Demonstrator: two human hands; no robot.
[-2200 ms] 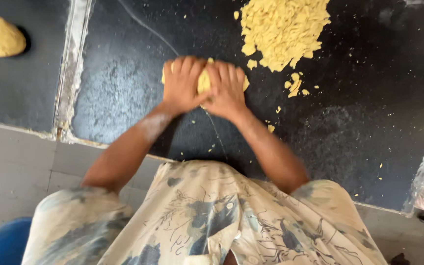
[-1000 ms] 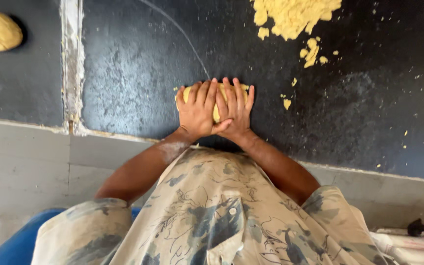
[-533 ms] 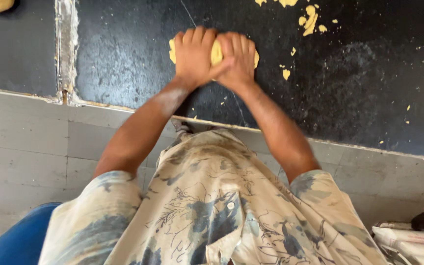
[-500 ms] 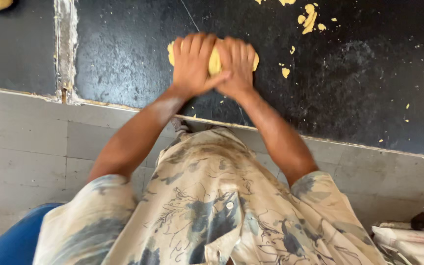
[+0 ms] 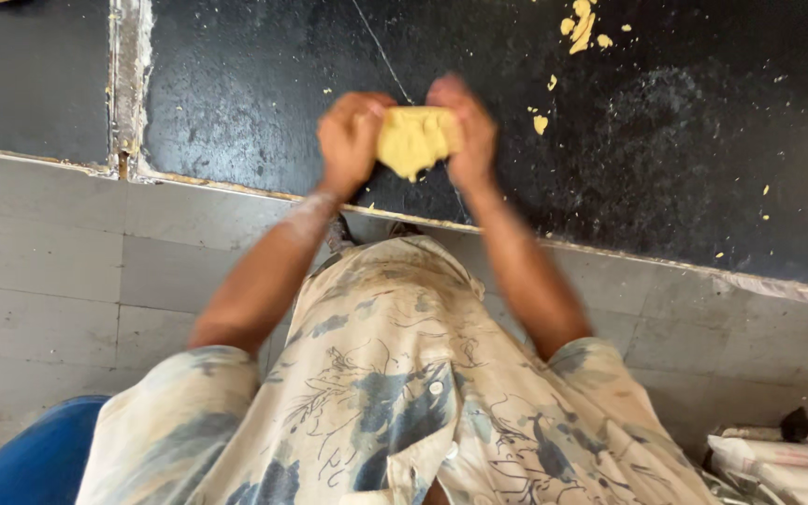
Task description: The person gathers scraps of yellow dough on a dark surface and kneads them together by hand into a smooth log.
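A lump of yellow dough (image 5: 415,138) is held up between both of my hands, just above the black stone counter (image 5: 685,159). My left hand (image 5: 350,140) grips its left side, fingers curled around it. My right hand (image 5: 468,131) clasps its right side. Both hands are blurred by motion. My forearms reach out over my patterned cream and blue shirt.
Yellow dough crumbs (image 5: 580,26) lie scattered at the counter's far right. A pale seam (image 5: 127,84) splits the counter on the left. Below the counter edge is a grey tiled front (image 5: 58,271). A blue object (image 5: 21,458) sits bottom left, white rolled items (image 5: 778,454) bottom right.
Earlier both hands pressed the dough flat on the counter, one over the other. Now they have parted to its sides and lifted the lump up. The view has tilted down.
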